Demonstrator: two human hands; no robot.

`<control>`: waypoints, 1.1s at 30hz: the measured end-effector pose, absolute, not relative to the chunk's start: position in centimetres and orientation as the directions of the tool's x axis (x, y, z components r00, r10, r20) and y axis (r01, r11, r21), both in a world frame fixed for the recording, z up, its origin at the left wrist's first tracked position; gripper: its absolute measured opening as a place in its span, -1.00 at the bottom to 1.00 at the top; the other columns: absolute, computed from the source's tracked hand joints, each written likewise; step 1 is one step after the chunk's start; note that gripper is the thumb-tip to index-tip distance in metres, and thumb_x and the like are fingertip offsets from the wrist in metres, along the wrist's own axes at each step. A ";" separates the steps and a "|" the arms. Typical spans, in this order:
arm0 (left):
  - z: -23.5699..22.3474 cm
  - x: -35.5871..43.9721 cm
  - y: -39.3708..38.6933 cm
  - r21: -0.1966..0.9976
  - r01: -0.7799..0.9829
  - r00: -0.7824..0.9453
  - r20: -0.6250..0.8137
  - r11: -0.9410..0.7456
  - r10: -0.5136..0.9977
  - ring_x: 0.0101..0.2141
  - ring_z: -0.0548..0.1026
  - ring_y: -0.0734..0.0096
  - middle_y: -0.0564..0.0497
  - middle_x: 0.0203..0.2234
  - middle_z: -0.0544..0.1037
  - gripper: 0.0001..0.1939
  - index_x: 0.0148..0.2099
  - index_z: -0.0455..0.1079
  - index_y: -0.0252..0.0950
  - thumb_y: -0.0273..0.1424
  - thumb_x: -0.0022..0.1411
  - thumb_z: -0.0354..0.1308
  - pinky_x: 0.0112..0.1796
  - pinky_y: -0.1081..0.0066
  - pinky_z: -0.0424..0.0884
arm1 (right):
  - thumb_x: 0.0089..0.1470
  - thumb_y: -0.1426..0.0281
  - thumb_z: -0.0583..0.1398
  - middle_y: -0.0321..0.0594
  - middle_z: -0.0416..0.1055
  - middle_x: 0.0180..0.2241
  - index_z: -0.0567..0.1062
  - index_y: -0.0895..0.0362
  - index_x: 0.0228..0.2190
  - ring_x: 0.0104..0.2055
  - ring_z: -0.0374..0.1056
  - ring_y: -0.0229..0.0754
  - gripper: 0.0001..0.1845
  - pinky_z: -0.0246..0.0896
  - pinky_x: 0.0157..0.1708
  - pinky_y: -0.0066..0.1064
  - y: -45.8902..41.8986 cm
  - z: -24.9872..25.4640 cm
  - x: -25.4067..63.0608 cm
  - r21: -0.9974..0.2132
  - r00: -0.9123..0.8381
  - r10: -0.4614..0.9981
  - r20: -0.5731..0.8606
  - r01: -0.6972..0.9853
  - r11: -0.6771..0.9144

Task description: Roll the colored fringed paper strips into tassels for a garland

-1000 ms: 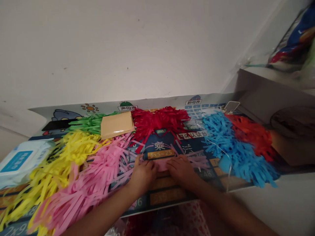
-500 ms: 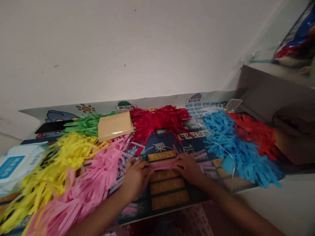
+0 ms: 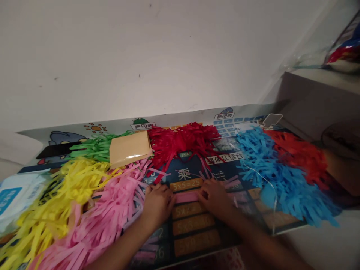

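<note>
Between my two hands lies a flattened pink-purple strip of fringed paper [image 3: 186, 197], on a dark printed mat [image 3: 194, 258]. My left hand [image 3: 159, 198] is closed on its left end, fingers curled. At the right end, my right hand [image 3: 212, 197] pinches the strip. Loose purple fringes stick out past both hands. Just left of my left hand is a pile of pink paper strips [image 3: 107, 213]. Beyond both hands sits a red paper-strip bundle [image 3: 184, 142], gathered at its middle.
Yellow strips [image 3: 70, 187] and a wet-wipe pack [image 3: 19, 198] lie left; green strips [image 3: 92, 147] and a tan envelope [image 3: 129, 149] lie behind. Blue strips [image 3: 281, 183] with a white string [image 3: 263, 175], and orange-red strips [image 3: 300, 153], lie right. A wall [image 3: 168, 56] rises behind.
The view has shifted slightly. Both hands keep their hold on the pink-purple strip, which now looks flatter and a little lower in view.
</note>
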State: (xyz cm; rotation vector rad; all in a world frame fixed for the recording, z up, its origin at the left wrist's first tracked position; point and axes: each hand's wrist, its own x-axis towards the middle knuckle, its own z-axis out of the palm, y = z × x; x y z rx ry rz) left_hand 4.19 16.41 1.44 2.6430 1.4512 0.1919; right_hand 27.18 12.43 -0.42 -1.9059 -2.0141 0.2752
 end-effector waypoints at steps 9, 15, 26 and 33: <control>2.7 5.2 15.1 -0.069 0.572 0.819 0.098 -0.817 0.565 -0.16 0.37 0.17 0.03 -0.35 0.52 -0.85 -0.23 0.45 -0.18 -0.53 0.22 0.12 0.10 0.04 0.02 | 0.21 0.49 0.15 -0.25 0.49 -0.24 0.49 0.07 -0.24 -0.09 0.28 -0.09 -0.87 -0.09 -0.01 -0.14 10.5 0.1 28.2 -0.066 -0.552 0.760 0.342 0.793 0.606; 2.5 5.9 15.2 -0.035 0.624 0.777 0.139 -0.781 0.614 -0.22 0.37 0.18 -0.01 -0.41 0.51 -0.93 -0.28 0.44 -0.21 -0.40 0.23 0.13 0.06 0.01 0.07 | 0.18 0.48 0.17 -0.23 0.47 -0.35 0.46 0.11 -0.40 -0.17 0.26 -0.10 -0.88 -0.02 -0.13 -0.18 12.5 0.8 27.5 -0.066 -0.532 0.787 0.312 0.814 0.576; 1.2 3.1 14.9 0.196 0.666 0.676 0.248 -0.719 0.694 -0.25 0.43 0.27 0.05 -0.35 0.59 -0.83 -0.22 0.49 -0.15 -0.48 0.31 0.09 -0.06 0.11 0.12 | 0.14 0.42 0.25 -0.32 0.51 -0.33 0.54 0.03 -0.38 -0.16 0.29 -0.13 -0.94 -0.01 -0.12 -0.21 11.9 -1.1 28.4 -0.285 -0.384 0.873 0.299 0.837 0.466; 1.3 3.4 15.3 0.353 0.750 0.537 0.167 -0.559 0.827 -0.28 0.44 0.25 0.02 -0.40 0.57 -0.80 -0.32 0.50 -0.20 -0.37 0.32 0.08 -0.17 0.18 0.12 | 0.10 0.36 0.29 -0.27 0.46 -0.33 0.53 0.11 -0.43 -0.20 0.31 -0.14 -0.91 0.07 -0.23 -0.32 13.0 -0.4 29.9 -0.424 -0.234 0.960 0.154 0.862 0.278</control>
